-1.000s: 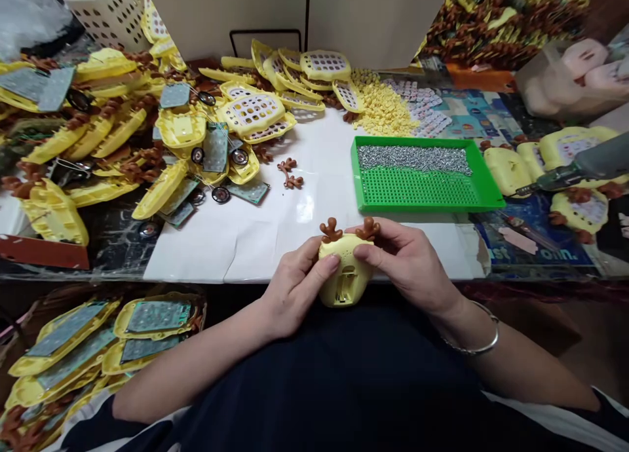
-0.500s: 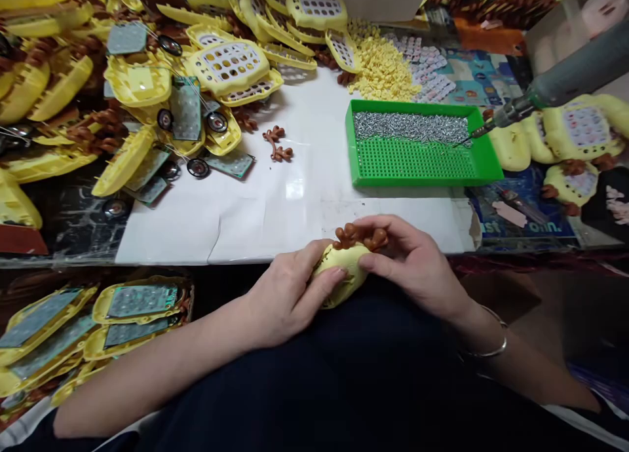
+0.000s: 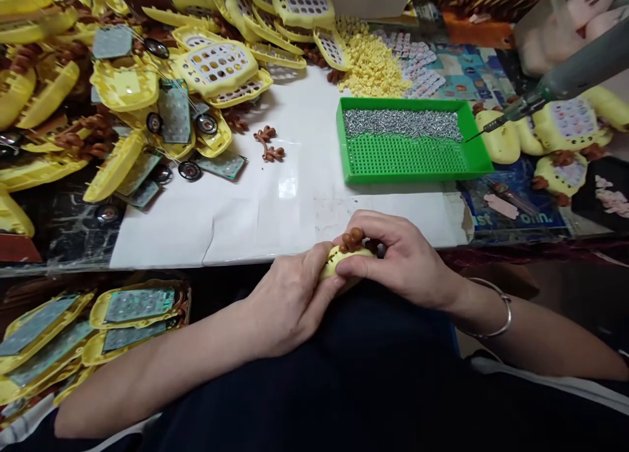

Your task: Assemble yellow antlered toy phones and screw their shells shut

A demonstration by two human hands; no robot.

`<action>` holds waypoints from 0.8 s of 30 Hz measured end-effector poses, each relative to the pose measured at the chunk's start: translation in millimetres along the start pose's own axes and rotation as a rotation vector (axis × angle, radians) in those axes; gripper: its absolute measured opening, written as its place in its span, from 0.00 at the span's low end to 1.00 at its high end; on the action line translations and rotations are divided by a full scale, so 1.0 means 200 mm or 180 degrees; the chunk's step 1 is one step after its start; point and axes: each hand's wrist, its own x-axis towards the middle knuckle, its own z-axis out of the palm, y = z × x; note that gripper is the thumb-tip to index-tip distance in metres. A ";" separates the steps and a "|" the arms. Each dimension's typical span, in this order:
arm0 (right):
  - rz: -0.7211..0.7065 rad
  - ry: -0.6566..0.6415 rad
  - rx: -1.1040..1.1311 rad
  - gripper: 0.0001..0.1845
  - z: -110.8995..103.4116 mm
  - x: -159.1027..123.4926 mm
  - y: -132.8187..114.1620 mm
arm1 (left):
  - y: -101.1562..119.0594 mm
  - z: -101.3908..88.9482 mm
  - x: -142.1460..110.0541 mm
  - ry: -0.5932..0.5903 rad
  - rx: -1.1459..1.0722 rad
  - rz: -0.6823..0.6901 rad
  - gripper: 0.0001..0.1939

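Near the front edge of the table, both hands close around a yellow plastic toy casing. My left hand wraps its left side, thumb along the near face. My right hand pinches the other end, with its thumb on the near face and fingers behind. Brown knobbly antler-shaped pieces stick up from the casing's top, partly behind the right fingers. Most of the casing is hidden by the hands. A loose pair of brown antler pieces lies on the white sheet beyond.
A green tray holds many small screws. Above its right end hangs a power screwdriver, bit pointing down-left. Yellow shells with circuit boards and speakers pile up at left. Small yellow parts heap at the back. Assembled toys lie right.
The right hand has closed in further on the casing, pressing its thumb lower and covering more of the antlers. The casing has tilted so less of its face shows. The view has shifted slightly.
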 end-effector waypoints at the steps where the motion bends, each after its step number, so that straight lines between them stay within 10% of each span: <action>1: 0.0076 -0.0029 0.0123 0.10 0.00 0.00 0.00 | 0.00 0.00 0.00 -0.0042 -0.0025 -0.0017 0.12; 24: 0.0305 -0.0312 0.0160 0.06 -0.06 -0.02 -0.02 | 0.02 -0.04 0.03 -0.0058 0.0406 0.0261 0.14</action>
